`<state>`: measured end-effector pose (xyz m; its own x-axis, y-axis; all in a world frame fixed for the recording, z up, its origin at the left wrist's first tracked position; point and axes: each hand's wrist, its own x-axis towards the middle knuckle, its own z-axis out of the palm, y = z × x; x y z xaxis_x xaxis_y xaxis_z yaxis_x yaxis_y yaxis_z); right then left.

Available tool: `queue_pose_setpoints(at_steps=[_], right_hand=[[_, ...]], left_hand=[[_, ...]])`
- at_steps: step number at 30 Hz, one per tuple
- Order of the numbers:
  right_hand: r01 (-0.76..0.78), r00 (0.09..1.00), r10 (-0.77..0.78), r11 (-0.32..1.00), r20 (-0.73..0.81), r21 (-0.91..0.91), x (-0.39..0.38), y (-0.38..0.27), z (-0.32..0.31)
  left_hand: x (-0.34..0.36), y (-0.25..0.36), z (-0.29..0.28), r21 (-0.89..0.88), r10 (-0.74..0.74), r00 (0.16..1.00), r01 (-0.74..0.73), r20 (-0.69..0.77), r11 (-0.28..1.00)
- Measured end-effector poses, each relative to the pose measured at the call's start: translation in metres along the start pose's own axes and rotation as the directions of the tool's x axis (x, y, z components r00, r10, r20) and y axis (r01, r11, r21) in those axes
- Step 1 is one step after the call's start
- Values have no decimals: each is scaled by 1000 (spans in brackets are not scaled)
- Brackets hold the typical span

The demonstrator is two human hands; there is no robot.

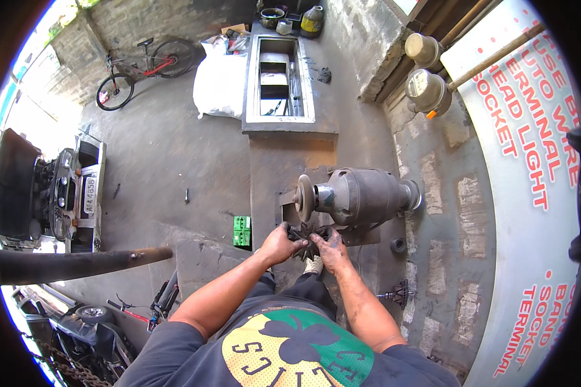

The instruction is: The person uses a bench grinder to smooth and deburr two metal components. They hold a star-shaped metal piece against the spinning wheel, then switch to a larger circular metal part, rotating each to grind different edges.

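Low in the middle, my left hand (279,246) and my right hand (333,251) both grip a dark, star-shaped metal part (308,240) with pointed prongs, fingers closed round its two sides. Just above it is a motor-driven bench grinder (365,198), grey and grimy, with a round wheel (304,197) on its left shaft. The part sits right below that wheel; whether they touch I cannot tell. The underside of the part and some of my fingertips are hidden.
Green boxes (242,230) lie left of my hands. A metal pipe (110,258) juts in from the left, near a car (68,193). Behind stand a bicycle (135,71), white sack (216,84) and framed concrete block (323,129). A lettered signboard (510,238) lines the right.
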<state>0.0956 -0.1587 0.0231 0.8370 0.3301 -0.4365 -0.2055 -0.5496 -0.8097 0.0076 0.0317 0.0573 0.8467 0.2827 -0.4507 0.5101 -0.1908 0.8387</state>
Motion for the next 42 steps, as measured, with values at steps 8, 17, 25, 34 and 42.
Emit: queue_pose_setpoints(at_steps=[8, 17, 25, 34, 42], right_hand=[[9, 995, -11, 1000, -100, -22, 19, 13, 10], [-110, 990, 87, 969, 110, 220, 7, -10, 9], [127, 988, -144, 959, -51, -254, -12, -47, 2], [153, 981, -175, 963, -84, -222, -10, -43, 5], [-128, 992, 118, 949, 51, 288, 15, 8, 14]], left_hand=[[-5, 31, -10, -117, -20, 990, 38, 143, 992], [5, 21, -21, -35, -58, 972, 68, 228, 997], [16, -16, 2, -207, 47, 979, -5, 196, 978], [12, -13, 3, -181, 95, 986, -69, 140, 981], [9, 22, -20, 89, -67, 972, 48, 225, 995]])
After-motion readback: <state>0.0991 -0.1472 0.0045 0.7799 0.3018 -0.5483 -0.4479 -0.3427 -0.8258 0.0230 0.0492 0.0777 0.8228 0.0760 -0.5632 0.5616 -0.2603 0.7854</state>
